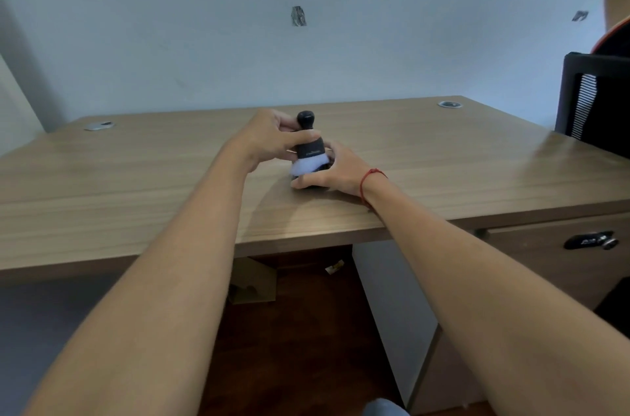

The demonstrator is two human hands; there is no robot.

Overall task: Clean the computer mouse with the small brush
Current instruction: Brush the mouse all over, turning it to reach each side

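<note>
Wooden desk [136, 177] against a pale wall [170, 23] — both hands meet mid-top.

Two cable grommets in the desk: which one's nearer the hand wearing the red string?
The right-rear grommet, a silver ring by the desk's far right corner. It is on the same side as the right hand with the red string; the other grommet is far left.

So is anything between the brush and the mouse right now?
Nothing visible: the brush in the left hand has its white bristles down on the mouse, which the right hand steadies on the desk.
</note>
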